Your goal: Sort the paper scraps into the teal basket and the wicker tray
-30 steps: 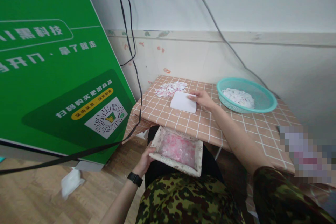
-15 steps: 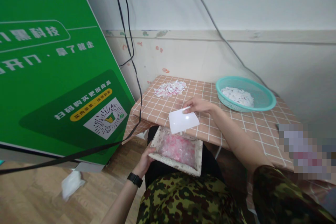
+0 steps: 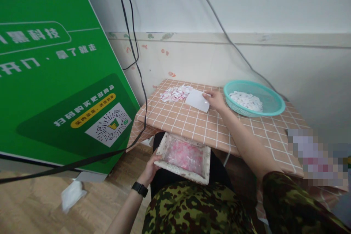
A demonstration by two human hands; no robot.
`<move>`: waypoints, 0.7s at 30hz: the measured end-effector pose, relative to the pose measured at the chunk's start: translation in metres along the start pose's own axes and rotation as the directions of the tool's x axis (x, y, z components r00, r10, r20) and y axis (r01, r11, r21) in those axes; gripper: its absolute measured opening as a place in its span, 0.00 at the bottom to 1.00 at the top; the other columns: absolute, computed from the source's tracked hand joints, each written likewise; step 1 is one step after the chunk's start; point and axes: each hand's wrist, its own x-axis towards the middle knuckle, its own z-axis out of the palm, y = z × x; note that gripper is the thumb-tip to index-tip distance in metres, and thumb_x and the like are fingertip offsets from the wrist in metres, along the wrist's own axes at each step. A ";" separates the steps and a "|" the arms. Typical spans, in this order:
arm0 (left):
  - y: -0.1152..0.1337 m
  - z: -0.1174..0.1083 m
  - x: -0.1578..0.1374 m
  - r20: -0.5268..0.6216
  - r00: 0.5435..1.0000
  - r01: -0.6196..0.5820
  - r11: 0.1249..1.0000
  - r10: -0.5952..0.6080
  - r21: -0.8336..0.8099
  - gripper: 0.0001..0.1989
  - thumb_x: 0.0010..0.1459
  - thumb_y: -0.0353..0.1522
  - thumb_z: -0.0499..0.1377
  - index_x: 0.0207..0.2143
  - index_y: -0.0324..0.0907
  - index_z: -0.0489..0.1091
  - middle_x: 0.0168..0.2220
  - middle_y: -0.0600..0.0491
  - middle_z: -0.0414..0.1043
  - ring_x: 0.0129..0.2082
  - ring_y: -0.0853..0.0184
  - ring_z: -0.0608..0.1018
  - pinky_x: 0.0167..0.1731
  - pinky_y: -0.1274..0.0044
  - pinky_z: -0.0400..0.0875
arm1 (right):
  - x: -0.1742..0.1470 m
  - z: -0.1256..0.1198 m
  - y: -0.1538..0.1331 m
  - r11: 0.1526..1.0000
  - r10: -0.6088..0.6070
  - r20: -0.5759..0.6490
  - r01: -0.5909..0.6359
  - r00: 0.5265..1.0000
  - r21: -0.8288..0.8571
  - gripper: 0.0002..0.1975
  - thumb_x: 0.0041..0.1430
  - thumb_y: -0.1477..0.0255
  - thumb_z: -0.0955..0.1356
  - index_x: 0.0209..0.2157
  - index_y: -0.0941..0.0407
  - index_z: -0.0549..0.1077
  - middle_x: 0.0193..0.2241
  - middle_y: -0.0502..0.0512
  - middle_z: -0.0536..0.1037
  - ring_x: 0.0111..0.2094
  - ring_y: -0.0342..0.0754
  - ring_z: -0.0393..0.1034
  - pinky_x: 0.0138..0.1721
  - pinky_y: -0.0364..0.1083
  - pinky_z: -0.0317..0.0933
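In the head view, my left hand grips the left side of a cream rectangular basket on my lap. Pink and clear plastic-looking pieces fill much of it. My right hand pinches the right edge of a white card over the table. The card's left edge comes up to a pile of small white and pink pieces; whether they touch I cannot tell. Right of that hand stands a turquoise plastic colander with many small white pieces in it.
A brown checked cloth covers the table against the wall. On the left stands a large green printed panel, with a black strap hanging in front. A white plastic bag lies on the wooden floor. A pixelated item is at the right.
My right hand has carried the card from above the basket's far edge forward over the table, beside the loose pile. My left hand and the basket stay in place.
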 end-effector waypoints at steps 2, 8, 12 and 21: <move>-0.001 0.000 0.000 0.012 1.000 0.005 1.000 -0.005 -0.003 0.15 0.48 0.33 0.58 0.39 0.37 0.72 0.37 0.48 0.77 0.34 0.59 0.76 0.34 0.69 0.69 | -0.002 0.001 0.000 1.000 -0.012 0.053 0.011 0.999 0.025 0.18 0.52 0.61 0.64 0.34 0.60 0.78 0.26 0.56 0.77 0.28 0.49 0.69 0.29 0.45 0.61; 0.000 0.000 0.000 0.018 1.000 -0.008 1.000 0.008 0.008 0.15 0.49 0.33 0.57 0.40 0.37 0.72 0.35 0.49 0.77 0.33 0.59 0.76 0.35 0.68 0.69 | -0.003 0.004 0.002 0.988 0.033 0.082 -0.044 0.996 0.145 0.21 0.52 0.58 0.64 0.37 0.61 0.77 0.24 0.54 0.76 0.25 0.46 0.67 0.25 0.43 0.59; 0.001 0.001 -0.001 0.018 1.000 -0.003 1.000 0.002 0.015 0.14 0.48 0.34 0.57 0.37 0.37 0.73 0.32 0.49 0.77 0.33 0.58 0.76 0.35 0.67 0.69 | -0.007 0.004 -0.006 0.984 0.024 0.148 -0.050 0.989 0.174 0.21 0.51 0.58 0.65 0.36 0.61 0.77 0.26 0.55 0.76 0.26 0.46 0.66 0.25 0.42 0.59; 0.001 0.001 -0.001 0.020 1.000 -0.002 1.000 0.001 0.014 0.14 0.49 0.33 0.57 0.37 0.37 0.73 0.33 0.49 0.77 0.33 0.60 0.76 0.34 0.68 0.69 | -0.010 0.000 -0.014 0.958 0.050 0.218 -0.109 0.975 0.266 0.21 0.49 0.57 0.67 0.34 0.62 0.76 0.25 0.54 0.74 0.24 0.43 0.64 0.22 0.41 0.57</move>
